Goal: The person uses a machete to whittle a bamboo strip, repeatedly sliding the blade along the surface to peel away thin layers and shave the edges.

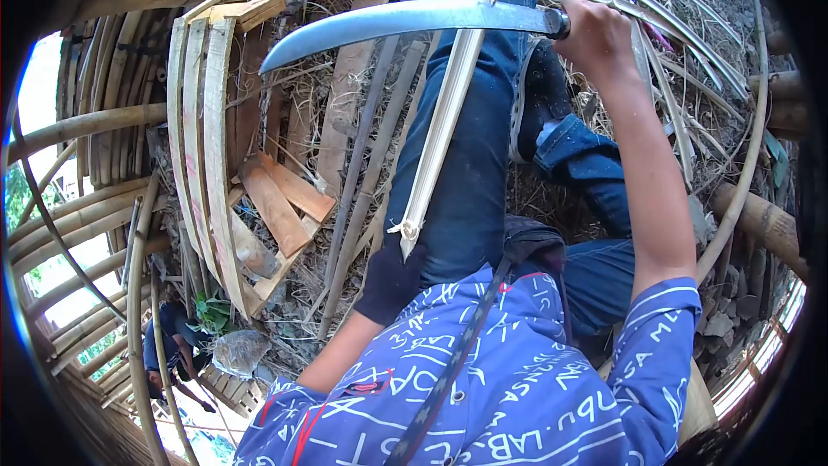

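Note:
My right hand [597, 36] is closed around the dark handle of a machete [388, 19]. The long curved blade points left and crosses over a pale split bamboo strip [448, 125], apparently touching it near a node. That strip runs lengthwise along my jeans-clad leg [470, 164], with its frayed near end by my waist. My left hand [392, 283], in a black glove, is at this near end and seems closed on it, though the fingers are mostly hidden against the dark trousers.
A wooden crate frame [203, 138] with loose boards [280, 203] stands on the left. Bamboo poles [86, 129] form a wall beyond it. Split strips [681, 26] and shavings litter the ground. Another person [172, 349] is at lower left, near a plastic bag [241, 352].

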Action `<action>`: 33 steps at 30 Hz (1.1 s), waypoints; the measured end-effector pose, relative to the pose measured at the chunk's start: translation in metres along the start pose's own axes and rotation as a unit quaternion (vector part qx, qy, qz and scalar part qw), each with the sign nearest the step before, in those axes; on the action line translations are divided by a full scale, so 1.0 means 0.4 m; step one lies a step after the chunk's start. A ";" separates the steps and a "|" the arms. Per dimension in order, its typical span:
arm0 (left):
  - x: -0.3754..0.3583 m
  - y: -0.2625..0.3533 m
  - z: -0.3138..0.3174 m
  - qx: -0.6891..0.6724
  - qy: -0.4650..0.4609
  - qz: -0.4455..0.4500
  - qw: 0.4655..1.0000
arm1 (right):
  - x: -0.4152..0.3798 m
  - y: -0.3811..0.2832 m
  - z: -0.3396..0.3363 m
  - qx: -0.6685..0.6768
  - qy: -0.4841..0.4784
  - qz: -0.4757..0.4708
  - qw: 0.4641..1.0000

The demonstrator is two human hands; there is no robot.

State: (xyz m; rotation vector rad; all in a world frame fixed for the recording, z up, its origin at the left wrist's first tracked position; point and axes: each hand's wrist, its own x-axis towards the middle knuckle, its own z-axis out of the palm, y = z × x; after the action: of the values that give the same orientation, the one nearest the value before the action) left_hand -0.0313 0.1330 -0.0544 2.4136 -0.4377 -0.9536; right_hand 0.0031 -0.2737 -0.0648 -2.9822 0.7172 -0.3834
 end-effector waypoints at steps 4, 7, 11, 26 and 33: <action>-0.001 -0.004 0.000 -0.002 -0.005 -0.007 1.000 | 0.013 0.025 0.006 -0.021 -0.006 0.000 1.000; 0.000 -0.009 0.000 0.016 0.011 0.011 1.000 | 0.026 0.079 -0.010 -0.025 0.011 0.018 0.999; 0.000 0.000 -0.004 0.021 0.016 0.026 0.999 | 0.037 0.111 -0.022 -0.048 0.005 0.005 0.999; 0.008 -0.084 0.007 0.059 0.005 0.046 0.997 | -0.206 0.477 -0.053 0.117 0.072 0.333 0.933; -0.009 -0.055 -0.001 0.058 0.040 0.090 0.993 | -0.459 0.083 0.011 0.440 0.035 0.464 0.768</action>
State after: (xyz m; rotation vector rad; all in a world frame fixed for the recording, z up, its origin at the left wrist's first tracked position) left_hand -0.0312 0.1526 -0.0647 2.4557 -0.6863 -0.7682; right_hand -0.1687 -0.2199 -0.1142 -1.4984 1.3875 -0.5310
